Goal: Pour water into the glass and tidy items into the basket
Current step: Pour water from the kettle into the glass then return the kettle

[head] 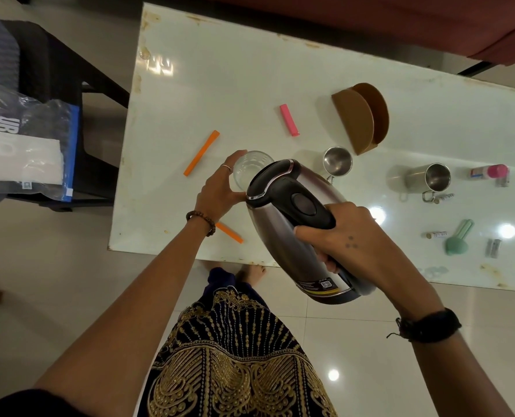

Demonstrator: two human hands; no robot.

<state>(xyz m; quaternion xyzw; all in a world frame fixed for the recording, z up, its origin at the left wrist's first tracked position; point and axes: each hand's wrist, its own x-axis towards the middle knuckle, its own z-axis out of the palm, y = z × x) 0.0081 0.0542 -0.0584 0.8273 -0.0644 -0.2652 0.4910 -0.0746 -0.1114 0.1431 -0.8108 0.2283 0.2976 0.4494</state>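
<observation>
A clear glass (251,167) stands on the white table (220,85), and my left hand (220,188) grips its left side. My right hand (352,239) holds the black handle of a steel electric kettle (283,236), which is tilted with its top over the glass. The kettle hides the glass's right side; I cannot tell whether water flows. A brown basket (361,115) stands behind and to the right. Two orange sticks (202,152) (229,232), one partly under my left wrist, and a pink clip (289,119) lie on the table.
Two steel mugs (337,161) (433,179) stand to the right of the glass. Further right lie a pink-capped bottle (490,173), a green clip (457,240), a small tube (436,235) and a metal sharpener (492,247). A dark chair with a plastic bag (30,139) is at the left.
</observation>
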